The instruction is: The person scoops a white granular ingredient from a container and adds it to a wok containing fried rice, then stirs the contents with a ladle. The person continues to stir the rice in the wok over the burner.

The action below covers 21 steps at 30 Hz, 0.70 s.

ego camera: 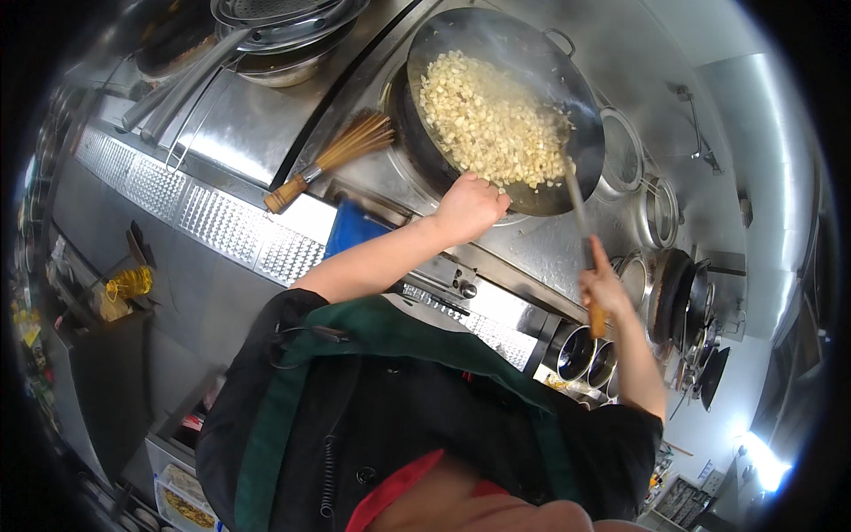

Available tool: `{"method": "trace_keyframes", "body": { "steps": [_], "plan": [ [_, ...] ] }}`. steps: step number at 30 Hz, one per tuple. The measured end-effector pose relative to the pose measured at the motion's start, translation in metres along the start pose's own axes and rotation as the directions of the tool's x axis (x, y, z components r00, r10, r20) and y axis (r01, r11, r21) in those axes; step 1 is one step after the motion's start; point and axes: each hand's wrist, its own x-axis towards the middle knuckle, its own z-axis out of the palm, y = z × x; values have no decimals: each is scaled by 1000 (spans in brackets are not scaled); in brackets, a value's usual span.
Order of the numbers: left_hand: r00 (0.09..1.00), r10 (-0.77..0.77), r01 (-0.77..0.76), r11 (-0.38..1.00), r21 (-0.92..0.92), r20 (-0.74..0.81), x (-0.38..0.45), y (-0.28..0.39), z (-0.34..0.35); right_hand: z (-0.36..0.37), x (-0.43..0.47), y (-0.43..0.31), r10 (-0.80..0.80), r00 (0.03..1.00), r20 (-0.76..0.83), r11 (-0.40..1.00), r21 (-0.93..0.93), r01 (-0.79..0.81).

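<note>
A large dark wok (585, 126) sits tilted over the stove and holds a heap of small pale diced pieces (492, 120), with steam rising from them. My left hand (472, 207) is closed at the wok's near rim; the part it grips is hidden beneath the fingers. With my right hand (604, 286) I hold the wooden handle of a long metal wok utensil (578, 203), one finger laid along its shaft. Its working end reaches into the wok at the right side of the food and is blurred, so its shape is unclear.
A bamboo wok brush (332, 161) lies left of the wok, near a blue cloth (356, 229). Long-handled strainers (286, 33) rest over a bowl at upper left. Mesh strainers (621, 149) and stacked pans (668, 292) stand on the right, above several round containers (575, 352).
</note>
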Motion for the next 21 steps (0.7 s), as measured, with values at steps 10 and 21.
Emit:
{"method": "trace_keyframes", "body": {
  "steps": [10,21],
  "plan": [
    [1000,-10,10,999,-39,-10,-1,1,0,54,64,-46,-476,648,595,287,801,-525],
    [1000,-3,4,1000,-20,24,1,0,-2,11,0,-71,-548,836,41,532,-754,385]
  ]
}}
